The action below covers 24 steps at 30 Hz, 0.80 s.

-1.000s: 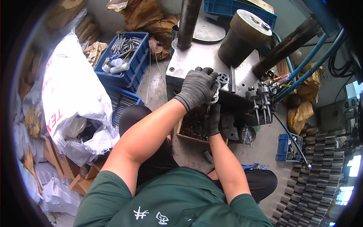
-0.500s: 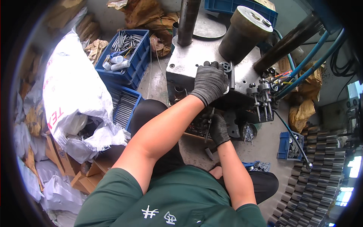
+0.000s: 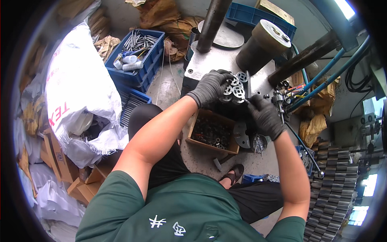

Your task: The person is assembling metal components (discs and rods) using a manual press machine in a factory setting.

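Note:
Several round silver metal discs with slotted holes (image 3: 238, 92) are clustered at the front edge of the machine's steel plate (image 3: 197, 64). My left hand (image 3: 211, 86), in a grey knit glove, has its fingers curled over the left side of this cluster, gripping discs there. From the right, my right hand (image 3: 267, 116), in a dark glove, reaches up to the discs with fingers drawn together. A small tip shows at its fingertips by the lowest disc; what it holds is mostly hidden. Just behind the discs is a slim metal rod (image 3: 248, 82).
A wooden box of small dark parts (image 3: 213, 131) sits below the plate. Thick steel columns (image 3: 212, 26) and a heavy cylinder (image 3: 258, 50) rise behind. Blue crates (image 3: 155, 52) and a white sack (image 3: 80, 84) stand left; stacked metal cylinders (image 3: 336, 189) are at right.
My right hand has risen from above the wooden box to the discs; the thin rod it held no longer shows clearly. My left hand has shifted left, uncovering the disc cluster.

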Each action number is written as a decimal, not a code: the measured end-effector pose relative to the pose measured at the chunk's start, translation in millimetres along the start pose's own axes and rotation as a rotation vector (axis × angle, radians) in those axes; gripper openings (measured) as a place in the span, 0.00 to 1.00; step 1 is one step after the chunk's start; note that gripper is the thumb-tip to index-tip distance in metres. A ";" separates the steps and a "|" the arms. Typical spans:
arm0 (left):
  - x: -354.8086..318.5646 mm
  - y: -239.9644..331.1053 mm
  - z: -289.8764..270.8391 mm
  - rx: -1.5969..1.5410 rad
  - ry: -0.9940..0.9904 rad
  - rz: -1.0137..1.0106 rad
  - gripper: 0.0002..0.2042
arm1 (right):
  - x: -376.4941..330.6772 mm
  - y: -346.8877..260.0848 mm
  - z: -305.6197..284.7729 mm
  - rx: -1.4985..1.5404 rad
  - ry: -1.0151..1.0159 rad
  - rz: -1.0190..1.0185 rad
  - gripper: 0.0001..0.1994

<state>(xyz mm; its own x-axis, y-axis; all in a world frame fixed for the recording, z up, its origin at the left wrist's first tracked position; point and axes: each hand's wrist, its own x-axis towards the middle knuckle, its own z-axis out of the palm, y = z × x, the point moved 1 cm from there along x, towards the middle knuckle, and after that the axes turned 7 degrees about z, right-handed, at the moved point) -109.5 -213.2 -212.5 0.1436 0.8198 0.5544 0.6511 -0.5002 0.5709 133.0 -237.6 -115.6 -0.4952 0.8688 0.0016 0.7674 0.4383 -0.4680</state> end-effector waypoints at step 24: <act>7.9 4.2 6.2 -0.082 -0.033 -0.165 0.19 | 95.3 -57.8 27.8 -1.142 -0.334 -0.403 0.16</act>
<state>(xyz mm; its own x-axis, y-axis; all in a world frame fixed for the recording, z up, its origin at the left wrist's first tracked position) -100.9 -207.1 -209.5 0.0652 0.9008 0.4293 0.6052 -0.3778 0.7007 30.2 -186.5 -113.0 -0.7266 0.5995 -0.3357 0.3692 0.7528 0.5450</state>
